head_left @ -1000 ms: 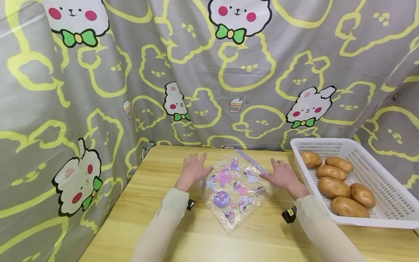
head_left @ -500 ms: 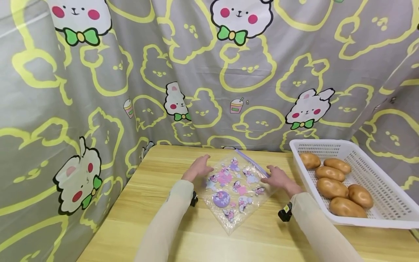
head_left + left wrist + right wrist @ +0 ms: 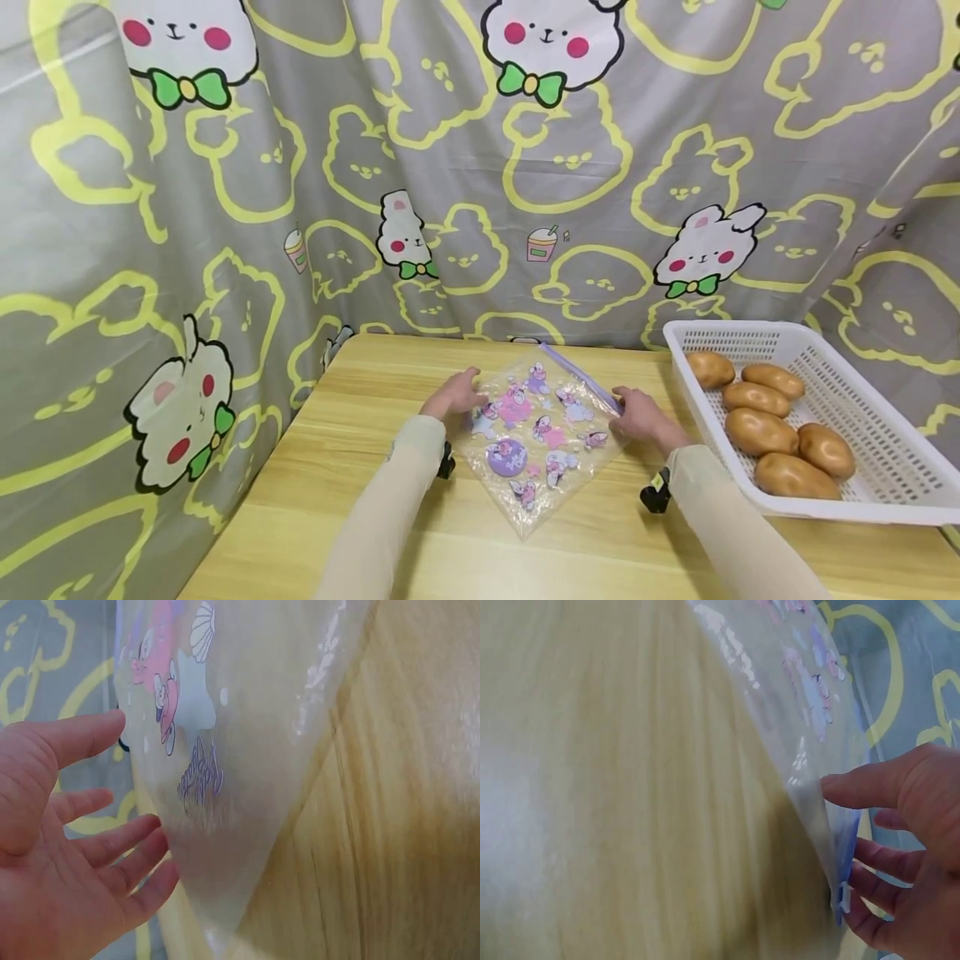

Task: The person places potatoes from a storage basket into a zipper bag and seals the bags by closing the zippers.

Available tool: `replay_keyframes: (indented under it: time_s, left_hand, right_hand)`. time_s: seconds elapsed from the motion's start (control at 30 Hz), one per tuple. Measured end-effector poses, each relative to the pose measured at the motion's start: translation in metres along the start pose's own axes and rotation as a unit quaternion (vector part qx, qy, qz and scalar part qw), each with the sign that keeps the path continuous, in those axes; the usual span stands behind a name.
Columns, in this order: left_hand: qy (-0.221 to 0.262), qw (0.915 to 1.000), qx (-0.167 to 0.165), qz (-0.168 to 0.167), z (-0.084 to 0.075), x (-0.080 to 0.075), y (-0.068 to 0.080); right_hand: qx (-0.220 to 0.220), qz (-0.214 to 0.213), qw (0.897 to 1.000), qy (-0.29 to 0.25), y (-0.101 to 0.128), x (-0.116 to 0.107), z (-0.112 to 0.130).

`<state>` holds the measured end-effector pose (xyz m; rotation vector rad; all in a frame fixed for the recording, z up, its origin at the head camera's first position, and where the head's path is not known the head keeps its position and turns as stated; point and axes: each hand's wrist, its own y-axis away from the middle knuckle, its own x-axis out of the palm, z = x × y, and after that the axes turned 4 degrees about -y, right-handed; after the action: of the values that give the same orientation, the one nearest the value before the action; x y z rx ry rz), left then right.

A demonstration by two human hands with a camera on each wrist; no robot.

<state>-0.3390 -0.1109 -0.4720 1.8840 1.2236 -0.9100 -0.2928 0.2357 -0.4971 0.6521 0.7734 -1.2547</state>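
A clear zip bag [image 3: 536, 437] with pink and purple cartoon prints lies flat on the wooden table, turned like a diamond. Its purple zip strip [image 3: 577, 377] runs along the upper right edge. My left hand [image 3: 454, 395] is at the bag's left corner; in the left wrist view its fingertips reach the bag's edge, thumb held apart from them. At the right corner is my right hand [image 3: 643, 415]. In the right wrist view its thumb [image 3: 862, 786] lies over the bag, while the fingers [image 3: 881, 874] are at the zip end with a gap from the thumb.
To the right stands a white perforated plastic basket [image 3: 900, 433] with several brown potatoes [image 3: 761, 431] in it. The wooden table [image 3: 360, 467] ends at a grey curtain [image 3: 465, 150] with cartoon prints, behind and on the left.
Both hands have come lower onto the bag's side corners, their fingers less spread than before. The bag and basket stay in place.
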Motion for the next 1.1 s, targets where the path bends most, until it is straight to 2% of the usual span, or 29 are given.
replay_keyframes:
  time_s: [0.2, 0.33, 0.43, 0.77, 1.0, 1.1]
  left_hand:
    - [0.026, 0.999, -0.027, -0.022, 0.004, 0.004, -0.001]
    - [0.021, 0.9984, -0.034, -0.041, 0.005, 0.007, -0.002]
    - [0.017, 0.9978, -0.029, -0.058, 0.005, 0.009, -0.003]
    - [0.067, 0.9932, -0.017, -0.094, 0.003, 0.01, -0.001]
    - [0.07, 0.9896, 0.007, -0.125, -0.001, 0.006, 0.0]
    - [0.088, 0.9869, 0.016, -0.134, -0.003, 0.003, 0.001]
  right_hand:
    - [0.003, -0.009, 1.0, -0.016, 0.0, 0.005, -0.004]
    - [0.001, -0.015, 1.0, -0.015, -0.001, 0.007, -0.005]
    - [-0.002, -0.023, 1.0, -0.012, -0.001, 0.008, -0.006]
    - [-0.009, -0.055, 0.998, -0.021, 0.003, 0.011, -0.01]
    - [-0.003, -0.08, 0.994, -0.069, 0.005, 0.009, -0.013]
    - [-0.007, -0.093, 0.992, -0.088, 0.007, 0.007, -0.013]
